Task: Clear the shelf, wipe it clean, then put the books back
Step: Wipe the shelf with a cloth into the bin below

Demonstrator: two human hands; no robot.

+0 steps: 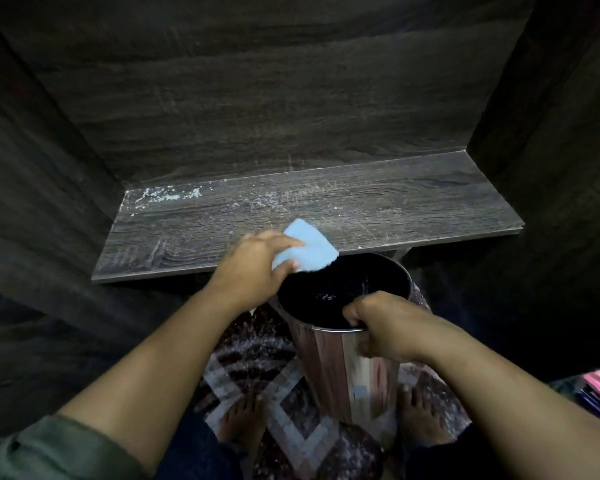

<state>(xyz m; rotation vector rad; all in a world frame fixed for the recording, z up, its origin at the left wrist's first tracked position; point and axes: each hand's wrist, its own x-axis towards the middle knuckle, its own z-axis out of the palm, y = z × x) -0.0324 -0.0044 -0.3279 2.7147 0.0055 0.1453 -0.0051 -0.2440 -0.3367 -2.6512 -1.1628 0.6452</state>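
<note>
Shelf (326, 209) dust heads for the bin (347, 341): your left hand (257, 268) pinches the blue cloth (309, 247) at the edge, your right hand (378, 327) grips the rim beneath to catch it.

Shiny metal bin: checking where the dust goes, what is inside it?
Shiny metal bin: dark interior, a few white specks. The right hand gripping the rim hides the near part; the light blue cloth in the left hand covers the far edge.
</note>
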